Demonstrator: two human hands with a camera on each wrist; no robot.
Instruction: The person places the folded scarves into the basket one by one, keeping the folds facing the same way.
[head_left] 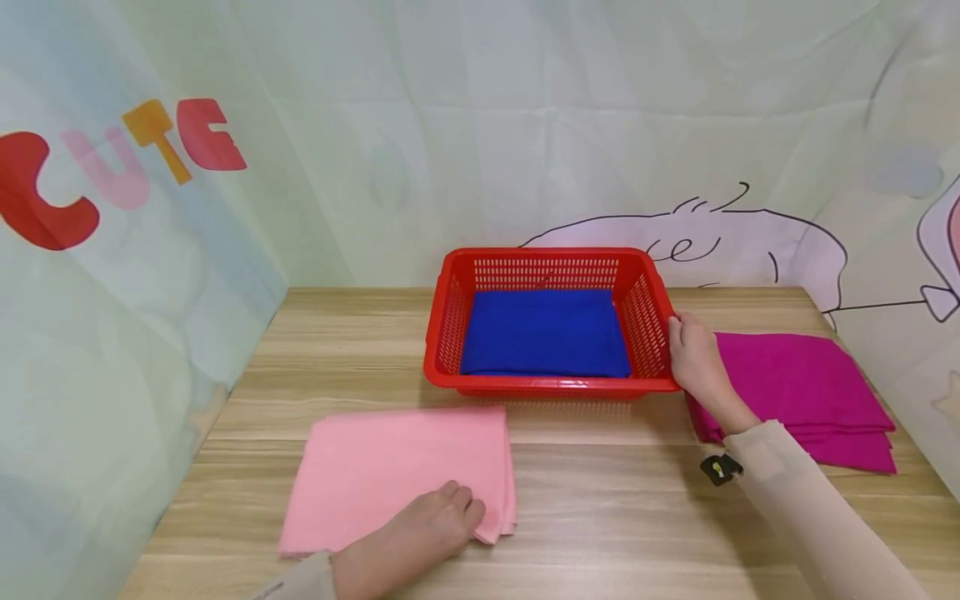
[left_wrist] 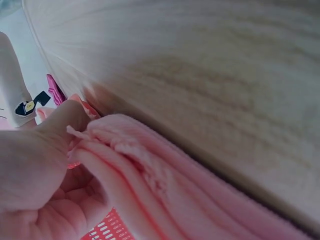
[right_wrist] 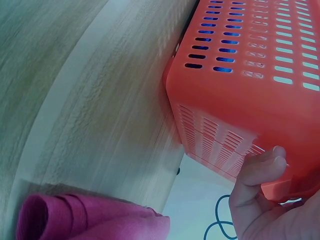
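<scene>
A folded pink cloth (head_left: 397, 467) lies at the front left of the table. My left hand (head_left: 438, 525) is at its near right corner; in the left wrist view the thumb and fingers pinch the layered edge of this cloth (left_wrist: 150, 165). With my right hand (head_left: 697, 358) I grip the right rim of a red plastic basket (head_left: 551, 383), and the right wrist view has the fingers curled at the rim of the slotted basket (right_wrist: 220, 95). Inside the basket a folded blue cloth (head_left: 547, 333) lies flat.
Right of the basket, partly behind my right forearm, lies a folded magenta cloth (head_left: 810, 383). The wooden table (head_left: 600, 492) meets a printed curtain (head_left: 375, 167) at the back and sides. A thin dark cord (right_wrist: 218, 215) shows past the table edge in the right wrist view.
</scene>
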